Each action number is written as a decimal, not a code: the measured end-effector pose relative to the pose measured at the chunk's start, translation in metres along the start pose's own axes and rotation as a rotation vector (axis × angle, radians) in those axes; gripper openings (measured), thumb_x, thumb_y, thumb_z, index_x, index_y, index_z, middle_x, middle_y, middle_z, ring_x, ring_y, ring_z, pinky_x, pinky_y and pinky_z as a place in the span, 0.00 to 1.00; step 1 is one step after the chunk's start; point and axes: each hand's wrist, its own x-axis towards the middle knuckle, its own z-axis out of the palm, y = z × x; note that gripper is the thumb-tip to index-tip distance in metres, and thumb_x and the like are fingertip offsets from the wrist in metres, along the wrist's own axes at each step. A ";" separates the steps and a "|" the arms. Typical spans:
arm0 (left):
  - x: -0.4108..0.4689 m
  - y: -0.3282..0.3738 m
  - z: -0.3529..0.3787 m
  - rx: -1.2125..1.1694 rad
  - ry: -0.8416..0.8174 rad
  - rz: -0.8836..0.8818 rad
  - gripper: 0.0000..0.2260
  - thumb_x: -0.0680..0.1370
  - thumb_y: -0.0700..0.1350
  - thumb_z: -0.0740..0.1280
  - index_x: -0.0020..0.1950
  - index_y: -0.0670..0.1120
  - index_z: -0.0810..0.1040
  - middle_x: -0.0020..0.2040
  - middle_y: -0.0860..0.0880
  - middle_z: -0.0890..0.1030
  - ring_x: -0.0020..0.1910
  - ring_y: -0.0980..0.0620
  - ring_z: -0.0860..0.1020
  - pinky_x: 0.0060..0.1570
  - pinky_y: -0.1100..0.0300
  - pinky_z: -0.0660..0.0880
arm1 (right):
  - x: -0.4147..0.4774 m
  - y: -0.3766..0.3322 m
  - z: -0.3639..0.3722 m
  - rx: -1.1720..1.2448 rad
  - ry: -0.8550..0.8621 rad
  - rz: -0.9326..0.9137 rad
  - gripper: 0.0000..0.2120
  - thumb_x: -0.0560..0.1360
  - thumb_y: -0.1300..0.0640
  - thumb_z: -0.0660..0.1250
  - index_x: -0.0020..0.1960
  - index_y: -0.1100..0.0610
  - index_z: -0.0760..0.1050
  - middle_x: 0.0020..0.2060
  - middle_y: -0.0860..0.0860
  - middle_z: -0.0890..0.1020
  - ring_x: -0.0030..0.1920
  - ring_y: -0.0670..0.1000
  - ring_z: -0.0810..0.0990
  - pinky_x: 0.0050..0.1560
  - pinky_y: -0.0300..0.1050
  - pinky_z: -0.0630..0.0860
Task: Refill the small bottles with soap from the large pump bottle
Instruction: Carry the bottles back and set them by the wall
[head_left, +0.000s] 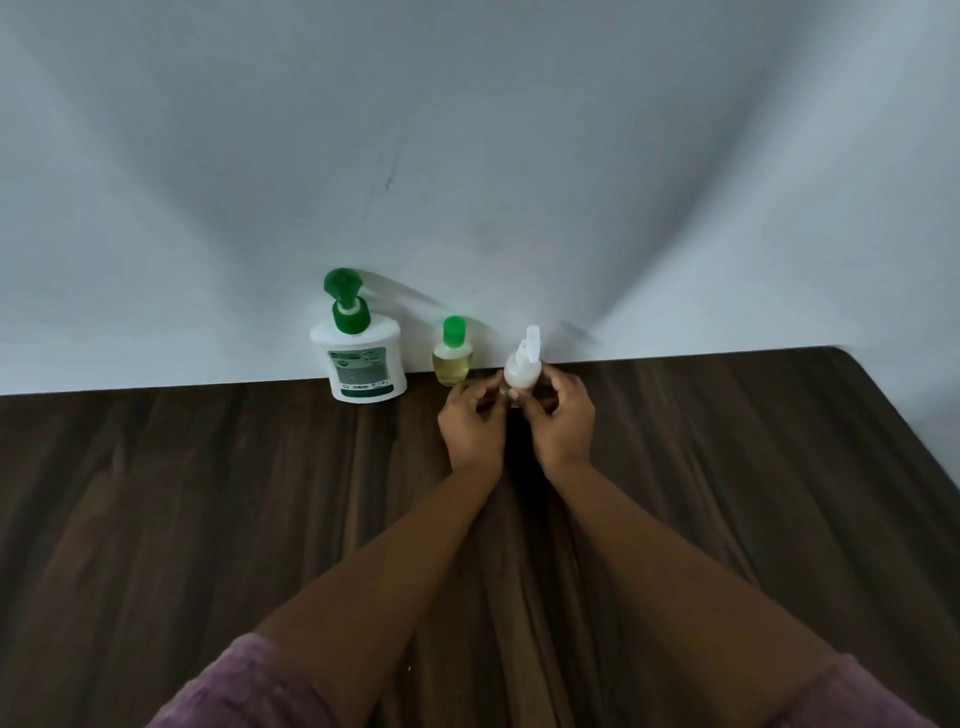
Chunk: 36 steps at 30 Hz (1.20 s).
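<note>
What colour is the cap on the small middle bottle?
Green; the cap shows best in the head view.

- Label (360, 370) on the large white pump bottle (363, 338): a green band above blocks of small print. All of it is too blurred for me to read, so no brand, word or number is legible.
- Small green-capped bottle (453, 359): no lettering I can read.
- Small white-topped bottle (519, 371): no lettering I can read.
</note>
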 end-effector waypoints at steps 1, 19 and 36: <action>0.003 0.000 0.003 0.022 0.015 0.011 0.13 0.73 0.31 0.69 0.57 0.40 0.81 0.52 0.46 0.80 0.46 0.59 0.78 0.48 0.79 0.69 | 0.005 0.000 0.001 -0.011 -0.003 0.005 0.19 0.72 0.64 0.75 0.62 0.63 0.77 0.51 0.53 0.78 0.44 0.46 0.77 0.44 0.21 0.69; 0.010 -0.018 0.003 0.217 -0.100 0.217 0.22 0.71 0.25 0.61 0.65 0.34 0.73 0.59 0.36 0.77 0.52 0.47 0.80 0.57 0.61 0.74 | -0.004 0.006 -0.001 0.127 -0.231 0.261 0.33 0.72 0.78 0.65 0.74 0.64 0.63 0.65 0.56 0.69 0.58 0.47 0.74 0.62 0.38 0.72; -0.206 -0.011 -0.229 -0.100 -0.410 -0.420 0.22 0.75 0.24 0.60 0.67 0.38 0.70 0.63 0.46 0.76 0.57 0.60 0.78 0.55 0.70 0.74 | -0.240 -0.004 -0.105 0.128 -0.612 0.208 0.29 0.73 0.80 0.61 0.71 0.64 0.66 0.62 0.54 0.69 0.62 0.49 0.73 0.70 0.47 0.67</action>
